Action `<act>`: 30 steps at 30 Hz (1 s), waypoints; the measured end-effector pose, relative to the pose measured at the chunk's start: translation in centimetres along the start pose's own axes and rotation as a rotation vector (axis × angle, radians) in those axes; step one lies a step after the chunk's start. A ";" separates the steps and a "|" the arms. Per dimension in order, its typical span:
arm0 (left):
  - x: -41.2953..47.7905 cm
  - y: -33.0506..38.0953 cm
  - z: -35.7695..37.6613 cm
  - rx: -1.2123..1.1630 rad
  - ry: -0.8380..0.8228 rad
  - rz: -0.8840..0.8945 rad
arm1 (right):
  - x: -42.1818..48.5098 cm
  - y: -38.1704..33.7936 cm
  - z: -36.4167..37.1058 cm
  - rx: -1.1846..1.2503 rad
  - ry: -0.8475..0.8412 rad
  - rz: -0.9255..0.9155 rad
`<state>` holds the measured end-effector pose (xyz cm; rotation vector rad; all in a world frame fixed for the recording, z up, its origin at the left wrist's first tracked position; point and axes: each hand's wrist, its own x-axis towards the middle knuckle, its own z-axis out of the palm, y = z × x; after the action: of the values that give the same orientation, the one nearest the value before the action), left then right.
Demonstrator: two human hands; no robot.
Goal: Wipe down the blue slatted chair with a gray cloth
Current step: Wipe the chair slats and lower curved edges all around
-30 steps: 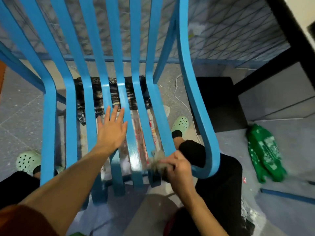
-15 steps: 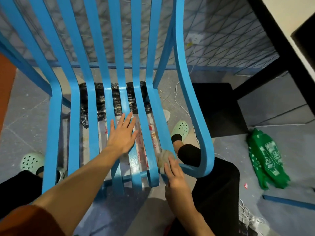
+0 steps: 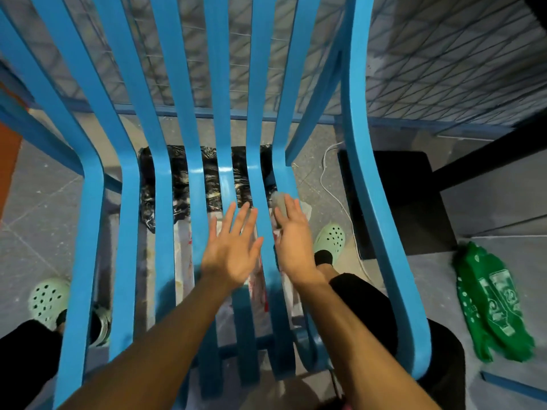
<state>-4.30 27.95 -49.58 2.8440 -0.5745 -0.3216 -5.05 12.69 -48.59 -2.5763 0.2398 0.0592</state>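
Head view: left hand [image 3: 231, 250] lies flat, fingers spread, on the middle seat slats of the blue slatted chair [image 3: 91, 217]; right hand [image 3: 293, 241], fingers straight, presses the gray cloth [image 3: 279, 204] onto the rightmost seat slat. The cloth is soft and light, likely to bunch, so best pinned under the palm. Chair looks rigid, glossy. Underneath lie a black plastic sheet [image 3: 177, 184] and white cord [image 3: 334, 184], with a green bag [image 3: 491, 303] aside; none obstructs, though slat gaps may snag the cloth

blue chair [image 3: 189, 119], gray cloth [image 3: 279, 204], grn bag [image 3: 491, 303]
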 end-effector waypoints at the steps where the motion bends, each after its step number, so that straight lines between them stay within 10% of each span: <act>1: 0.1 0.0 0.1 -0.002 0.001 -0.005 | 2.1 0.0 0.2 0.027 0.004 -0.001; 11: 0.5 -0.3 0.0 -0.007 -0.015 -0.008 | 8.5 -0.8 1.0 0.087 0.053 0.041; 30: -1.3 0.1 -2.0 -0.010 -0.275 0.024 | -22.3 2.4 -2.7 0.191 -0.072 0.082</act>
<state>-5.01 28.78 -47.42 2.8000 -0.6540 -0.7158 -27.40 12.82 -45.53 -2.3688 0.3092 0.1510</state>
